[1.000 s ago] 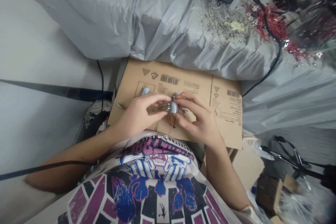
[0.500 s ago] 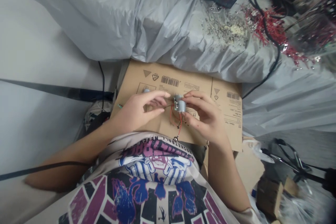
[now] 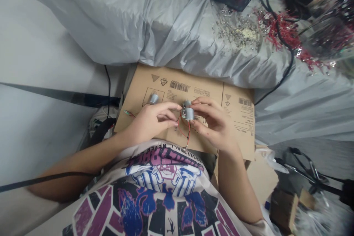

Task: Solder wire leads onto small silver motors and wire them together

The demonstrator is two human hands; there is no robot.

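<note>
Your left hand (image 3: 151,121) is close against the motor (image 3: 189,113) again, its fingers (image 3: 173,107) curled in rather than spread as they were half a second ago. Your right hand (image 3: 214,125) now holds the motor slightly further right than a second ago. The red wires (image 3: 182,132) hang lower, in a loop. The spare motor (image 3: 153,98) shows fully again.

A small silver motor (image 3: 189,113), a short cylinder, lies on its side, pinched between the fingertips (image 3: 199,107) of the right hand (image 3: 215,127). One flat end faces the left hand (image 3: 151,121), whose fingertips (image 3: 174,107) are just beside it. Thin red wires (image 3: 181,131) loop down from that end, just below the left fingertips. Whether these grip the wires cannot be told.
</note>
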